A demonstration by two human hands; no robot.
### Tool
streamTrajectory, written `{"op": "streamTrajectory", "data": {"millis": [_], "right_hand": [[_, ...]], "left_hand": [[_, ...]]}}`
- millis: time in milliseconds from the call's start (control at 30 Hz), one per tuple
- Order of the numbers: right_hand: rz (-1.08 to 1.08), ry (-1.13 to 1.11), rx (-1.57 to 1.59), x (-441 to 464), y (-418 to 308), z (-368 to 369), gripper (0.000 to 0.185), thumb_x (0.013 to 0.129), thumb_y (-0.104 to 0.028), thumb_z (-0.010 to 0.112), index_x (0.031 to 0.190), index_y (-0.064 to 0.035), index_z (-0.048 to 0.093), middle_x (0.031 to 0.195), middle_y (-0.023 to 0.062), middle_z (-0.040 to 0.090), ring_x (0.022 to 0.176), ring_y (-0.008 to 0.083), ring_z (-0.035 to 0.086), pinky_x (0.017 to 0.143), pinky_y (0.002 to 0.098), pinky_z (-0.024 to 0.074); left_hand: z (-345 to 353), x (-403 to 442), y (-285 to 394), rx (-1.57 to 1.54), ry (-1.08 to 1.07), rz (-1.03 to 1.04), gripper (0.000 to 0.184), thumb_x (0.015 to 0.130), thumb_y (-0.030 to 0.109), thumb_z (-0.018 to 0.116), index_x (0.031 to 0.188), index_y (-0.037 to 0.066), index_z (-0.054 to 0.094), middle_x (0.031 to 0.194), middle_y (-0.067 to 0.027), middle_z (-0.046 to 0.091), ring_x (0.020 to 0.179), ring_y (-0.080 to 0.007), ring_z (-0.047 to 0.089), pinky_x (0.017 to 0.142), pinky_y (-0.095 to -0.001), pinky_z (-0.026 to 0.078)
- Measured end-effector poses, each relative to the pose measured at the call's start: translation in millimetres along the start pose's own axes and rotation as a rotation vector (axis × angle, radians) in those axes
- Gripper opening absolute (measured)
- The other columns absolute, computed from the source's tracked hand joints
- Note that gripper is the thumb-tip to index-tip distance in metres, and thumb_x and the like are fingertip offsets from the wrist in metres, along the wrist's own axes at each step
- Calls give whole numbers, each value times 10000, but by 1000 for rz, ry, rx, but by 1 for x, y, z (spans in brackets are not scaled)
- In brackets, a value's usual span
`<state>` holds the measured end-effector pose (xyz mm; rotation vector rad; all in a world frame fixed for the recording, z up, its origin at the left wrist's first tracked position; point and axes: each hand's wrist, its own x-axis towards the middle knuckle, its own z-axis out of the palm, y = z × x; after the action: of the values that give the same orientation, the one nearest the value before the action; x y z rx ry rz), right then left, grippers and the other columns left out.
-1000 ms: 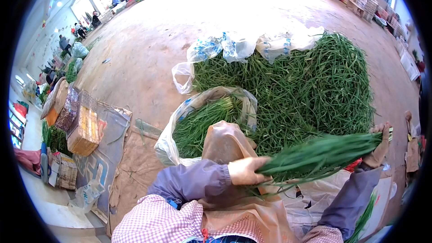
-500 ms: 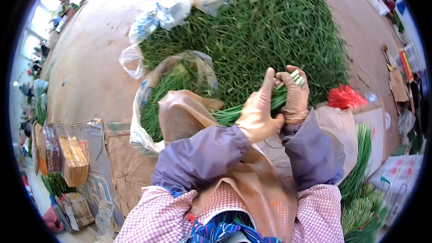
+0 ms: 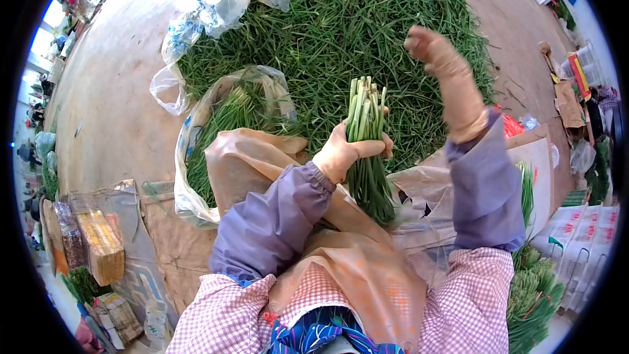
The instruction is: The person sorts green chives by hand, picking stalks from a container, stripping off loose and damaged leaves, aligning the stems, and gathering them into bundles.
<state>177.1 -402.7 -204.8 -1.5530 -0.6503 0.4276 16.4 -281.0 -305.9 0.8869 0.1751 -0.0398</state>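
Green stalks, and we've got a change! Half a second ago both hands were closed around the bunch [image 3: 364, 117]; now our left hand [image 3: 346, 152] has it alone, at the near side of the heap [image 3: 386, 33]. Its thumb lies across the front, its fingers wrapped firmly round the stems. Our right hand [image 3: 443, 64] has broken away, lifted over the heap's right part, blurred, fingers loosely bent and parted, gripping nothing that we can see.

Pale cut ends now point toward the heap, and the leaves trail down toward our apron [image 3: 357, 265]. What does that mean for the work? We'd judge the bunch hangs on a single grip, the other hand free, and those ends look a touch uneven.

Left of the heap's near edge sits the bag [image 3: 181, 190], greens inside; off its near right corner, red plastic [image 3: 512, 126].
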Motion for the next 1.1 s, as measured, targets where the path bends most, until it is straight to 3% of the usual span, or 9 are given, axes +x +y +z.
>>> {"op": "streamTrajectory", "data": {"millis": [200,300,400,567,600,733,800,967,1100], "right_hand": [[-118,-582,-206,-2,0,28,524,950,-434,520,1345,-90,525,1332,98,561,1263,224,486,1087,365,339],[36,-561,-136,-16,29,39,495,949,-373,526,1349,-81,518,1395,105,498,1284,234,463,1091,336,345],[29,-140,341,-12,27,-8,631,944,-317,566,1480,-109,306,1338,112,522,1236,232,488,1055,375,375],[237,-325,247,-100,74,7,998,756,-35,783,1528,-189,170,1389,70,419,1210,187,456,1050,348,359],[70,-337,49,-104,53,32,967,769,-73,790,1521,-171,189,1392,68,419,1232,168,434,1047,339,355],[416,34,666,-136,80,55,768,843,-131,739,1458,-114,280,1145,63,616,1037,136,588,883,283,485],[414,81,588,-138,83,57,567,903,-250,678,1366,-51,419,1041,44,653,882,112,624,770,247,511],[560,-91,546,-141,80,37,462,929,-442,595,1114,-20,635,939,28,682,796,108,631,717,242,511],[611,-160,631,-144,81,38,480,924,-478,582,1058,-23,654,909,38,692,740,114,641,660,242,520]], "left_hand": [[11,-5,3,-189,-168,-208,619,742,61,710,1314,37,472,911,-87,640,833,-235,651,786,-379,542],[-2,-1,-14,-131,-196,-238,568,761,77,709,1283,32,489,935,-90,640,872,-247,654,808,-391,543],[-2,-2,-7,-200,-170,-136,576,781,70,698,1310,36,471,959,-88,643,910,-259,649,842,-408,539],[0,5,-15,-452,-137,-43,553,824,108,702,1325,58,475,1088,-107,645,1013,-275,632,891,-443,528],[1,6,-14,-396,-100,-29,570,832,140,704,1343,61,464,1162,-116,632,1067,-280,616,922,-450,518],[5,7,-17,-483,-104,-29,640,831,104,683,1405,63,403,1277,-142,581,1166,-281,563,1034,-413,437],[8,8,-16,-457,-131,-20,716,809,126,689,1437,79,348,1319,-132,547,1216,-299,531,1055,-427,421],[3,11,-15,-533,-228,-39,772,766,69,654,1459,70,313,1453,-159,417,1338,-328,405,1141,-452,294],[6,7,-14,-600,-258,-54,768,761,77,666,1449,69,325,1415,-157,458,1268,-340,481,1104,-467,351]]}}
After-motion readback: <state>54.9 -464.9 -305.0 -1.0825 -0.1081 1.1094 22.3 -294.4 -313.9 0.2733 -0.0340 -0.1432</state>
